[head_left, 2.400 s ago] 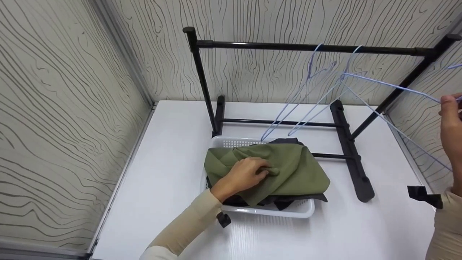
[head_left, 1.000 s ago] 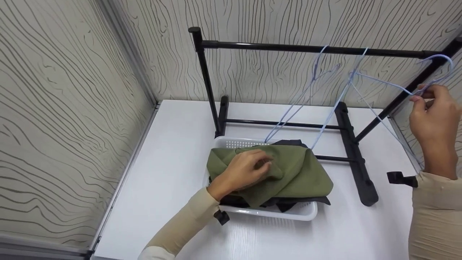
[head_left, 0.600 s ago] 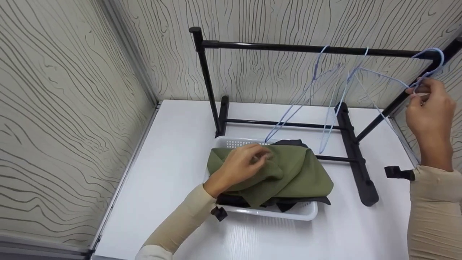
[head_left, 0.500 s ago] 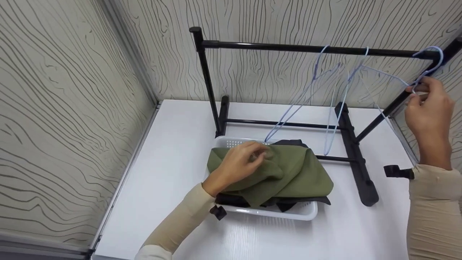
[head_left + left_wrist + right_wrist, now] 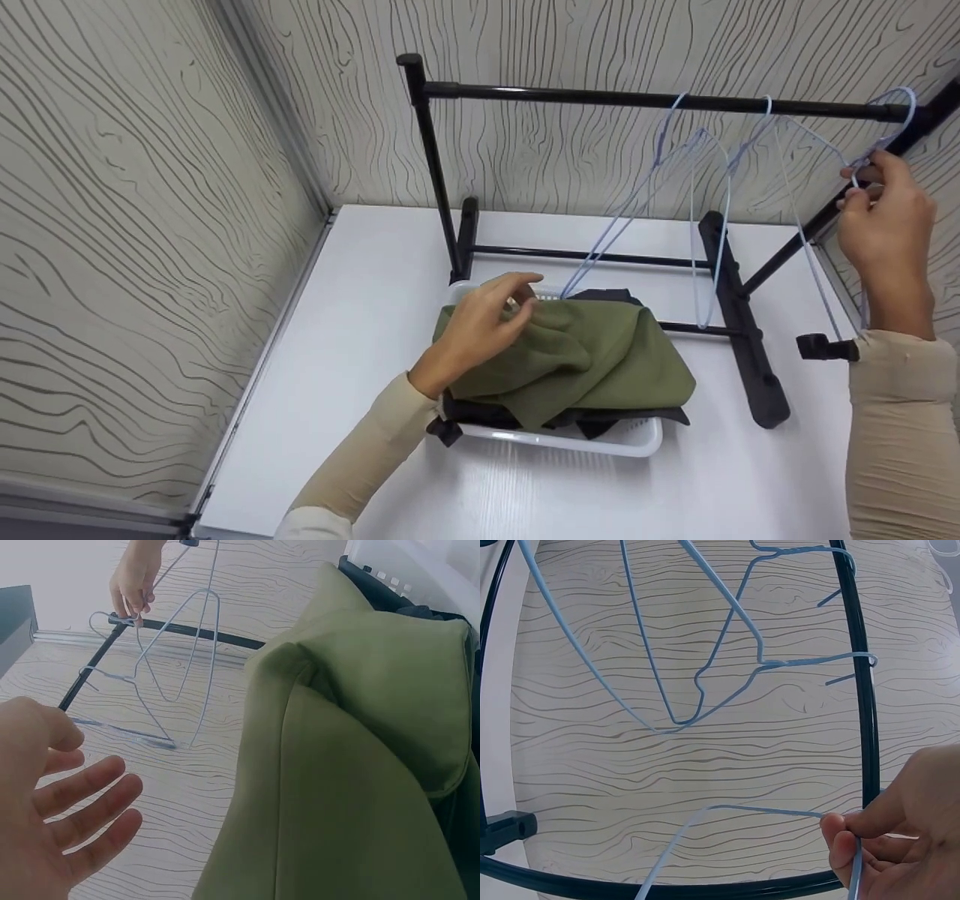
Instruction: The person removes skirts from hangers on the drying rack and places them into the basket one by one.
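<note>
Near the right end of the black rack's rail point(image 5: 555, 95), my right hand point(image 5: 889, 217) pinches a blue wire hanger point(image 5: 765, 810) close to its neck. That hanger's hook overlaps the rail end; whether it hangs there I cannot tell. Two more blue hangers, a left one point(image 5: 661, 139) and a right one point(image 5: 766, 105), are hooked on the rail. My left hand point(image 5: 480, 322) hovers over a green garment point(image 5: 637, 360), fingers spread and holding nothing, as the left wrist view shows. The garment lies rumpled on top of a white basket point(image 5: 637, 446).
Dark clothes point(image 5: 600, 295) stick out beneath the green garment. The rack's black foot point(image 5: 746, 322) stands right of the basket on a white tabletop point(image 5: 330, 322). Wood-grain patterned panels point(image 5: 360, 112) close off the back and sides.
My right hand has brought its hanger in from the right edge, up and left to the rail end. My left hand has lifted off the green garment and shifted up and left.
</note>
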Tool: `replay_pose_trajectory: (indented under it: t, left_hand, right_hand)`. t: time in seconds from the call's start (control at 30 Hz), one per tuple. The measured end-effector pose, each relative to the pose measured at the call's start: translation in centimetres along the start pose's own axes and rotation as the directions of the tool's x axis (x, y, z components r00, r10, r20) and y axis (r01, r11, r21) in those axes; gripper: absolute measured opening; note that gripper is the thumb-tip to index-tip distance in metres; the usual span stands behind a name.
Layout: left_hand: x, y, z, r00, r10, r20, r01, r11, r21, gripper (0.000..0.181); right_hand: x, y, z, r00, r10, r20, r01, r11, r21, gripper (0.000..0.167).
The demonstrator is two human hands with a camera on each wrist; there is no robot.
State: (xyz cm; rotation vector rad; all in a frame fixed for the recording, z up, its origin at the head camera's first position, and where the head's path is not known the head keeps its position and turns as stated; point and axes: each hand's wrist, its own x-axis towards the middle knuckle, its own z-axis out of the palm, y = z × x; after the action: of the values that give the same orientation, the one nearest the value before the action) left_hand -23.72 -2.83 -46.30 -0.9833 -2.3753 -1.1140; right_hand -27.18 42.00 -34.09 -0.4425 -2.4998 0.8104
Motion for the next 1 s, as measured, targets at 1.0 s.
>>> replay_pose_trajectory:
  t: [1.0]
  left_hand:
    - [1.0,-1.9,-3.9,0.993,-0.049,-0.106,0.058,0.994,0.090,0.029]
  right_hand:
    - [0.3,0.6,2.0,0.974,-0.135,0.182,0.117,0.988,0.105,0.054]
